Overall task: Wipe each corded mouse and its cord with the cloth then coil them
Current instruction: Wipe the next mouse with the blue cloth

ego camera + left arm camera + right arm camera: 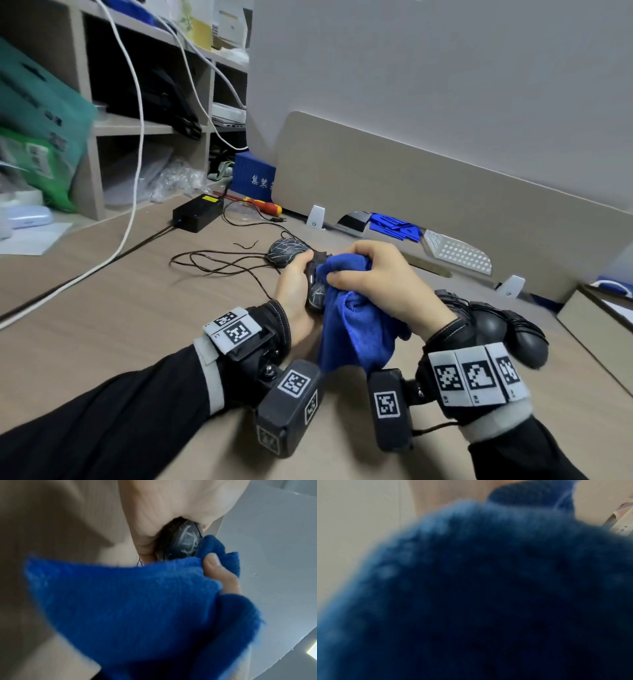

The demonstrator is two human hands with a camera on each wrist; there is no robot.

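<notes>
The left hand is gripping a mouse while right hand fingers, pinching the cloth, are rubbing it (cord probably next, uncoiled).

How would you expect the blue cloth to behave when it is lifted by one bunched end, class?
Probably floppy: the blue cloth hangs in loose folds below the right hand that grips it. Likely light, since a few fingers hold it. Its fuzzy pile suggests it grips rather than slips on the mouse.
</notes>
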